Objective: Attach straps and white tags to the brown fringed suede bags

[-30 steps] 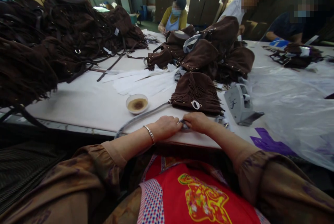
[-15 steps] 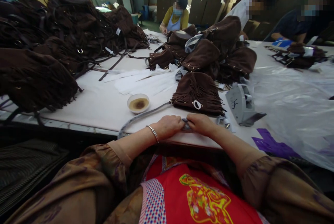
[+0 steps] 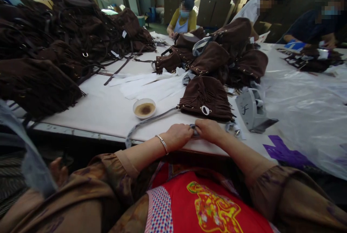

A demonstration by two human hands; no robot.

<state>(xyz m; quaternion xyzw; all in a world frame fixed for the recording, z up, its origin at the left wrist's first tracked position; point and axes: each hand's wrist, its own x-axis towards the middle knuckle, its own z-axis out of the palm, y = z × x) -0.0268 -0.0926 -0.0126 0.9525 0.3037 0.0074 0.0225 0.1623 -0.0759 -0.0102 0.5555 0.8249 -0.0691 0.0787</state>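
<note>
The grey-wrapped strap (image 3: 145,121) is pinched near the table edge by the fingers of the left hand (image 3: 179,135) and the right hand (image 3: 208,130); the hands are held close together, with a short length of strap exposed between them; the strap is run from the left corner of the brown fringed bag (image 3: 206,97), which is laid just beyond the hands on the white table (image 3: 103,111); a bowl (image 3: 137,115) is placed left of the bag; at lower left, another person's hand (image 3: 59,171) is seen beside a blurred translucent strip (image 3: 35,164).
</note>
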